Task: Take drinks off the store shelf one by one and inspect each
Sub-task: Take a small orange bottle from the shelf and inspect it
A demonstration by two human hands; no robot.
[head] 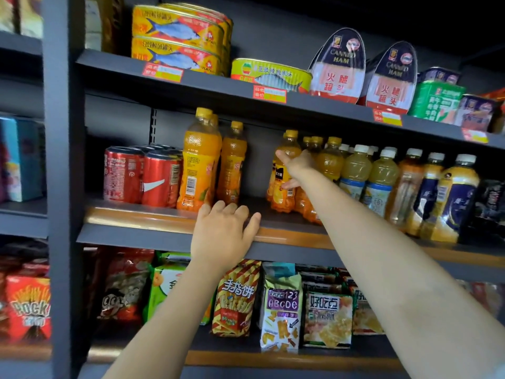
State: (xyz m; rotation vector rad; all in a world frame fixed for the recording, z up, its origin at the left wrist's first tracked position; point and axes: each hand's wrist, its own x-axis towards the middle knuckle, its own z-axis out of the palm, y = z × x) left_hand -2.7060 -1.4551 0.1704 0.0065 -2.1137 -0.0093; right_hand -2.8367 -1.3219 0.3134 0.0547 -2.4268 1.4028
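The middle shelf holds rows of drinks: red cola cans, tall orange soda bottles, short orange juice bottles with yellow caps, pale lemon drinks with white caps and blue-labelled bottles. My right hand reaches into the shelf with its fingers spread in front of the foremost short orange juice bottle; no closed grip shows. My left hand rests on the front edge of the shelf, fingers lying over the rail, holding nothing. A gap stands between the tall and short orange bottles.
The shelf above carries fish tins and canned ham, with its underside close over the bottle caps. Snack bags fill the shelf below. A grey upright post bounds the bay on the left.
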